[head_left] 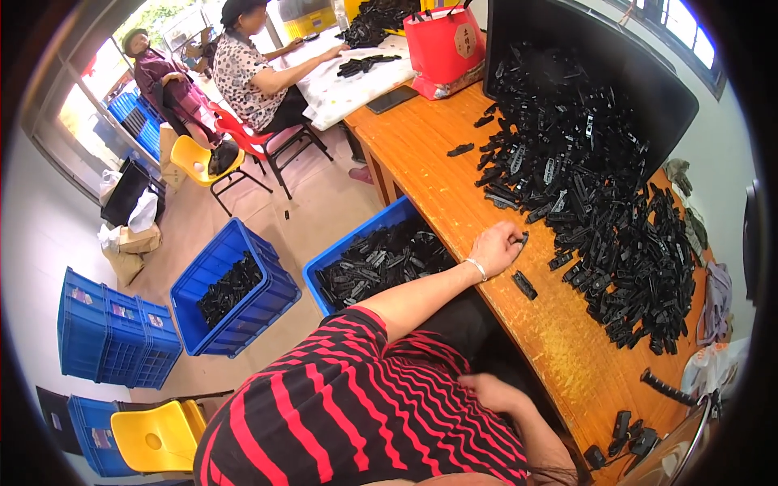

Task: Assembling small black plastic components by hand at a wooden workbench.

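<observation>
My left hand (497,249) rests near the table's front edge, its fingers closed on the end of a small black plastic part (523,240). Another black plastic piece (524,285) lies alone on the wood just below that hand. Lower down, my right hand (496,394) is off the table, close to the front of my striped shirt (381,389). Its fingers look stretched out, and nothing shows in them. A large heap of similar black parts (600,227) spreads over the table beyond my left hand.
A tipped black bin (664,97) stands behind the heap. Blue crates (312,283) (267,296) of black parts stand left of the wooden table (559,356). A red bag (442,49) and phone (391,100) lie farther off. One person (251,73) sits at a white table; another (158,81) is behind.
</observation>
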A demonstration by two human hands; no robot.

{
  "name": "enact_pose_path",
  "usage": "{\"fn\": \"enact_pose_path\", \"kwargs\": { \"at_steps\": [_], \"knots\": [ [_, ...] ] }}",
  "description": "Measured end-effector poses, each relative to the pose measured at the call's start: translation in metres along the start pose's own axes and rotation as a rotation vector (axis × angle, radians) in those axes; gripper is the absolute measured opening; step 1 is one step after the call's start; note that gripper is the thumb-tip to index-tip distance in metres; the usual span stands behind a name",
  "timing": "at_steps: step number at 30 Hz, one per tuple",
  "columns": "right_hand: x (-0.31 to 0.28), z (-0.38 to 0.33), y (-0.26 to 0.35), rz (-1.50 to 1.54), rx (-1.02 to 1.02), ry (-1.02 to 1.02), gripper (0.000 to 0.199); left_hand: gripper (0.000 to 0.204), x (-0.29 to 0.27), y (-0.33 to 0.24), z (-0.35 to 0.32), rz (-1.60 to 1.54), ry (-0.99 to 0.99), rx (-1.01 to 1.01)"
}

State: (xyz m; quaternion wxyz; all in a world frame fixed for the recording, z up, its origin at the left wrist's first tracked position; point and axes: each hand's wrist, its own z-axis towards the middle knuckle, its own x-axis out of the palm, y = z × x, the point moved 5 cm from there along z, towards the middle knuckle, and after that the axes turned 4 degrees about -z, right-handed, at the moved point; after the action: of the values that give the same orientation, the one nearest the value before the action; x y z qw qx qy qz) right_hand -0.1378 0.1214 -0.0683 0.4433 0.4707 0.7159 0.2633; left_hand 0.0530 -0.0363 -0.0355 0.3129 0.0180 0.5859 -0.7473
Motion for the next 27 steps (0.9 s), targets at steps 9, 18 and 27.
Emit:
{"fn": "enact_pose_path", "kwargs": {
  "at_steps": [9,18,27],
  "knots": [
    [-0.053,-0.005,-0.014,0.532,0.086,-0.543,0.024,0.014,-0.010,0.008,0.005,-0.082,-0.045,-0.051],
    [-0.042,0.003,-0.014,0.344,0.083,-0.461,0.031,0.013,-0.009,0.006,0.002,-0.032,-0.071,-0.008],
    [-0.020,0.010,-0.023,0.534,0.269,-0.137,0.041,0.016,-0.009,0.001,-0.002,-0.003,-0.054,-0.004]
  ]
}}
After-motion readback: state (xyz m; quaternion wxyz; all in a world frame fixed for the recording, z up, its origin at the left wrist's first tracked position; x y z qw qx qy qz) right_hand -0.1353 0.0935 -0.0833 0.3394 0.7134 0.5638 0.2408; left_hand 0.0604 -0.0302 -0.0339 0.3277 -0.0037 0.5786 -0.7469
